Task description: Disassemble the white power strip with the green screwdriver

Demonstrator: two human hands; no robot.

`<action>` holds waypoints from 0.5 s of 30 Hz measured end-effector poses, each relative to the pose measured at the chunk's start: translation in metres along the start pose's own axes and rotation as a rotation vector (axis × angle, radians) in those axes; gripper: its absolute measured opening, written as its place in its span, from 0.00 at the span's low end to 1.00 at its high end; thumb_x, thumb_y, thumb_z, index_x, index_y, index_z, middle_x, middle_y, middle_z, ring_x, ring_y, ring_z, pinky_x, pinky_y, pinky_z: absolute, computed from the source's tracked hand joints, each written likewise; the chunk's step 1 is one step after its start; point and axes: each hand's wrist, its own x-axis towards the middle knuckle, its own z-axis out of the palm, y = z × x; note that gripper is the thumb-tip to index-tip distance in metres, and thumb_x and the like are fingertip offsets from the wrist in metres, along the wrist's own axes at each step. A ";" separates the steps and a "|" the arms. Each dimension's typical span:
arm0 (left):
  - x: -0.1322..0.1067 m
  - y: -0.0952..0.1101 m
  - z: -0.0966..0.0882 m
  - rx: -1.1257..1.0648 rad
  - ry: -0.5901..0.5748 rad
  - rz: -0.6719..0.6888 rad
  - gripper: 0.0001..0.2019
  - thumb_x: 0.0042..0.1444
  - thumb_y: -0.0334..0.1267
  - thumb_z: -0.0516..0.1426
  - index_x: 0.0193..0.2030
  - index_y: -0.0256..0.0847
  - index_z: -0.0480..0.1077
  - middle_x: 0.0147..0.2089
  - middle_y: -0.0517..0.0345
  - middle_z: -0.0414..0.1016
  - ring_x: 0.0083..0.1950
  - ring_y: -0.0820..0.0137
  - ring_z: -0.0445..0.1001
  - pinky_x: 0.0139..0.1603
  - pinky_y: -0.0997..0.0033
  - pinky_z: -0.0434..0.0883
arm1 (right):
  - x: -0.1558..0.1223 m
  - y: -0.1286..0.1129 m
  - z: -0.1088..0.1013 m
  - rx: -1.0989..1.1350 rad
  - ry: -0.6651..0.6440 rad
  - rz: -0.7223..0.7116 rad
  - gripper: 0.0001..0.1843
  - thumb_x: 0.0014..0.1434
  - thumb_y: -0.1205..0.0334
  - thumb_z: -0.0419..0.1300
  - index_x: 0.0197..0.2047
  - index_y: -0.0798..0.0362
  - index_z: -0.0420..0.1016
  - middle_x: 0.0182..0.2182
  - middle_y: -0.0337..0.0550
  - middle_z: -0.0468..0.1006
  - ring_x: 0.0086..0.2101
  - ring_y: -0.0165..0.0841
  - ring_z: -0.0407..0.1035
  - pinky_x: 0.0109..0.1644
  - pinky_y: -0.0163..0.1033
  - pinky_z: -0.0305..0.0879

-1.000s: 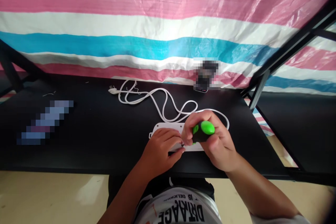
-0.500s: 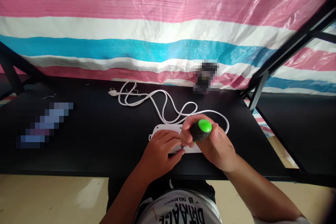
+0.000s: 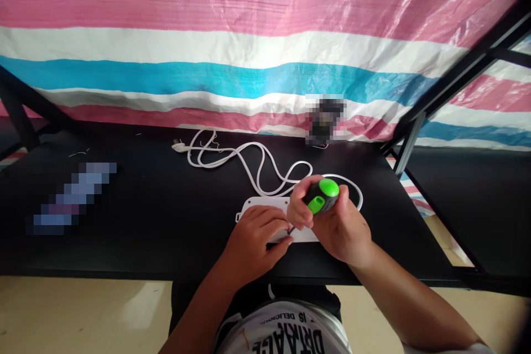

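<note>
A white power strip (image 3: 269,202) lies on the black table with its screw-holed face up. My left hand (image 3: 256,240) is closed over its left part, fingers across the top and thumb near the front edge. My right hand (image 3: 338,230) is wrapped round a screwdriver (image 3: 329,189) with a black and green handle. The screwdriver leans, its handle up and to the right. Its metal tip meets the strip between my left thumb and forefinger; the exact contact spot is hard to make out.
The strip's white cord (image 3: 259,168) loops behind it to a plug (image 3: 179,146). A blurred bluish object (image 3: 74,199) lies at left, a blurred dark one (image 3: 326,121) at the back. Black frame bars (image 3: 448,77) rise at the sides, before a striped sheet (image 3: 207,0).
My right hand has turned and tipped the screwdriver, so its handle sits slightly higher and to the right, showing a green side slot. My left hand has stayed in place.
</note>
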 end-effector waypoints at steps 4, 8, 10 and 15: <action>0.000 -0.001 0.000 0.000 -0.017 -0.004 0.11 0.61 0.31 0.65 0.50 0.46 0.78 0.50 0.59 0.84 0.54 0.62 0.79 0.59 0.56 0.71 | 0.003 -0.003 0.002 0.015 0.060 -0.012 0.27 0.72 0.35 0.47 0.46 0.47 0.75 0.29 0.38 0.59 0.26 0.32 0.52 0.33 0.42 0.61; 0.000 -0.001 0.000 -0.008 -0.027 -0.011 0.10 0.61 0.31 0.65 0.49 0.45 0.78 0.51 0.58 0.85 0.54 0.62 0.80 0.60 0.55 0.71 | 0.007 -0.011 0.005 0.030 0.092 -0.037 0.27 0.72 0.35 0.48 0.45 0.47 0.77 0.27 0.38 0.60 0.25 0.32 0.52 0.31 0.41 0.62; 0.000 -0.001 0.000 -0.005 -0.033 -0.013 0.08 0.62 0.31 0.65 0.47 0.45 0.78 0.50 0.58 0.85 0.54 0.61 0.80 0.60 0.55 0.71 | 0.008 -0.015 0.007 0.023 0.096 -0.052 0.27 0.72 0.35 0.49 0.44 0.47 0.77 0.26 0.38 0.61 0.25 0.32 0.53 0.32 0.41 0.63; -0.001 -0.002 0.001 0.006 -0.040 -0.011 0.08 0.62 0.32 0.65 0.48 0.44 0.78 0.51 0.58 0.84 0.54 0.62 0.79 0.61 0.56 0.71 | 0.007 -0.016 0.007 -0.004 0.097 -0.046 0.26 0.71 0.34 0.50 0.44 0.46 0.77 0.26 0.38 0.63 0.25 0.33 0.56 0.32 0.42 0.64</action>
